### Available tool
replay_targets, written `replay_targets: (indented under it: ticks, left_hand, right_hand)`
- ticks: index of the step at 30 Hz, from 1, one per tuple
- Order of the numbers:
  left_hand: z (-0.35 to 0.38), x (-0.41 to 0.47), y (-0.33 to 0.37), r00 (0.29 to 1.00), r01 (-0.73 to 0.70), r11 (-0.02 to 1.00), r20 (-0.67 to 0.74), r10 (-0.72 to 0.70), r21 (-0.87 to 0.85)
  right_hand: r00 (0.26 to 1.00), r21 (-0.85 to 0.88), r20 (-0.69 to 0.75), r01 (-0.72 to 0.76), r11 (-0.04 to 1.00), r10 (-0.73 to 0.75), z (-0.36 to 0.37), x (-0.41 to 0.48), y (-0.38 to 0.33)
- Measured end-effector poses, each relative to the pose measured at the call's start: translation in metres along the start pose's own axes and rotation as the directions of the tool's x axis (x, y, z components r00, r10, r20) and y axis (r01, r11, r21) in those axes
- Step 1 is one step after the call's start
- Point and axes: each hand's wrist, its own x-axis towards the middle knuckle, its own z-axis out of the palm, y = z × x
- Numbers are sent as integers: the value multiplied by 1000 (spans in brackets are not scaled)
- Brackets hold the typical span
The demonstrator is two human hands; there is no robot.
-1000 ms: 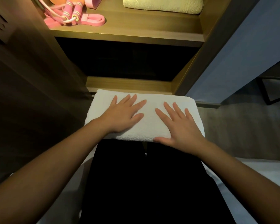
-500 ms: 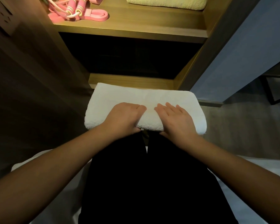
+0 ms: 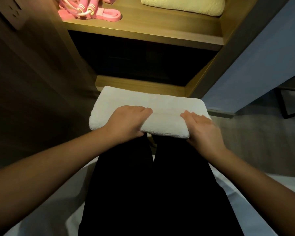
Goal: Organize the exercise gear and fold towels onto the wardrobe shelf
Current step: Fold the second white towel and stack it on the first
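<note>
**Desk:** What does the picture show?

**Photographer:** A seated person holds a folded white terry towel (image 3: 148, 111) over a black-trousered lap (image 3: 152, 184), below the wooden wardrobe shelf (image 3: 160, 31). The left hand (image 3: 128, 123) is curled over the near edge. The right hand (image 3: 203, 128) clasps the near right corner, fingers laid across the top. Both thumbs are hidden beneath, presumably pinching.

**Desk:** Is the towel resting on the knees or lifted?

**Photographer:** I cannot tell from this angle.

**Desk:** What is on the shelf?

**Photographer:** Pink rubber exercise bands and skipping-rope handles (image 3: 92, 12) lie at the left and a pale yellow folded towel (image 3: 182, 4) at the right, with bare wood between them.

**Desk:** How should the towel handle?

**Photographer:** It looks soft, light and thick. It won't slip, but it is likely to sag or unfold if carried by one edge. Holding it at both ends, with the palms under the fold, should keep the layers together on the way up to the shelf.
</note>
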Motion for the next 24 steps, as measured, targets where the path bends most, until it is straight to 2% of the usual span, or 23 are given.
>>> replay_targets:
  ticks: [2,4,10,13,18,20,24]
  left_hand:
    - [6,-13,-4,997,-42,999,-67,41,-15]
    - [7,-18,-8,992,-2,1000,-123,-2,-31]
    - [3,-22,-17,992,65,998,-110,-61,28]
    - [3,-35,-28,982,120,992,-153,-113,35]
    - [5,-39,-30,968,97,995,-236,-91,11]
    - [8,-44,-36,964,80,997,-255,-72,23]
    - [3,-46,-42,980,120,992,-165,-114,27]
  right_hand:
    - [1000,45,-5,9,999,-9,-2,2,3]
    - [999,71,48,18,997,-22,-7,10,5]
    - [978,18,195,67,998,-69,-23,38,18]
    - [958,77,271,70,995,-89,-29,48,24]
    - [898,130,419,90,987,-137,-47,74,30]
    - [889,115,433,110,987,-149,-49,81,30]
    - [867,175,469,95,980,-168,-52,91,34]
